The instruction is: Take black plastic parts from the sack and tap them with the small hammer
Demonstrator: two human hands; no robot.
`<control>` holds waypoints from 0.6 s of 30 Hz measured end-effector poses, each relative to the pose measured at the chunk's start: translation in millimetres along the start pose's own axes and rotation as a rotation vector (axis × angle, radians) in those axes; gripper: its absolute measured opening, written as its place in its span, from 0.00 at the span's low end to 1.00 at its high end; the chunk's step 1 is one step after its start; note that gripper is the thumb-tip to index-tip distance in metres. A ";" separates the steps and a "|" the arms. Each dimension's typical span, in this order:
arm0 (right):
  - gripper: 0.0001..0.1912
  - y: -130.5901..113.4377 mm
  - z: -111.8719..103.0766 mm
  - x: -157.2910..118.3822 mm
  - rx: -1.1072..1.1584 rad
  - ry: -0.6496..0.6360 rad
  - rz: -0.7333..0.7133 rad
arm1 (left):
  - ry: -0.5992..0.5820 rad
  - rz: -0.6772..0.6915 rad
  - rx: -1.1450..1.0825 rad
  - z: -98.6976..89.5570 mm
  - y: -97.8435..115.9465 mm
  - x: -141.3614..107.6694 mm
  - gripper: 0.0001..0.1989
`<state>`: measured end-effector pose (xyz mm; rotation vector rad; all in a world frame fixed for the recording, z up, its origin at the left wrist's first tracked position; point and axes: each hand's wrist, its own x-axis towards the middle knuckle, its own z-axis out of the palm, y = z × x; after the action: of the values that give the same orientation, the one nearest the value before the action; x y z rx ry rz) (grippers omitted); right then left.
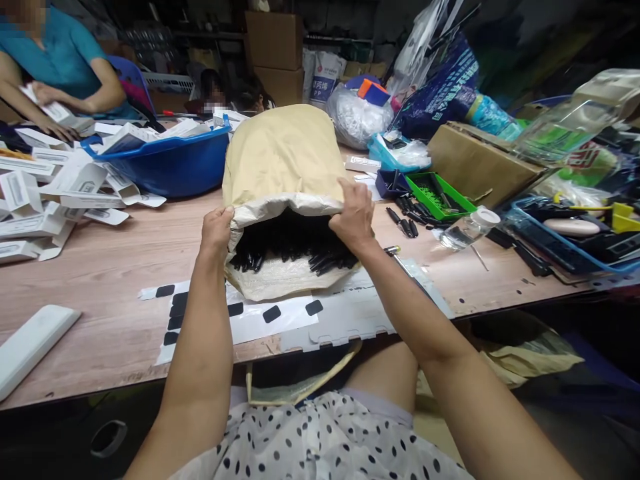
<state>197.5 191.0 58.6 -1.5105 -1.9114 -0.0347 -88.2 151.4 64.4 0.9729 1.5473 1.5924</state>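
My left hand (217, 229) pinches the tan bag (283, 157) by its rim | my right hand (355, 215) grips the other side, I think to hold its mouth wide | bag lies on the bench (120, 287), mouth toward me | black pieces (330, 259) sit inside

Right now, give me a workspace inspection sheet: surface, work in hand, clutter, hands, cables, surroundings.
Surface: wood-grain tabletop; white sheet with black stickers near the front edge.
Work in hand: tan sack, mouth open toward the camera, black parts inside.
Clutter: white cartons and blue basin at left; green tray and clear lidded bottle at right.
Hands: left hand and right hand each grip the sack's rim.
Cables: nothing clearly seen.
Surroundings: co-worker at far left holding a carton; stacked cardboard boxes behind.
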 end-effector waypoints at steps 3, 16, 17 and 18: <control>0.38 -48.1 -1.8 -7.9 -0.111 -0.054 -0.285 | 0.005 -0.049 -0.070 2.4 0.4 1.9 0.08; 0.14 -105.1 55.5 46.6 0.001 -0.495 -0.076 | 0.171 0.258 0.593 -6.3 4.0 -41.1 0.14; 0.13 -102.9 61.1 54.7 0.059 -0.475 -0.006 | 0.198 0.321 0.700 -5.6 0.4 -52.3 0.19; 0.11 -100.0 66.3 63.4 0.130 -0.447 0.051 | 0.215 0.368 0.790 -5.4 -4.1 -63.0 0.23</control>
<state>72.8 240.5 79.6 -1.5706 -2.1649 0.4783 -63.4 93.5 57.6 1.6168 2.3320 1.3425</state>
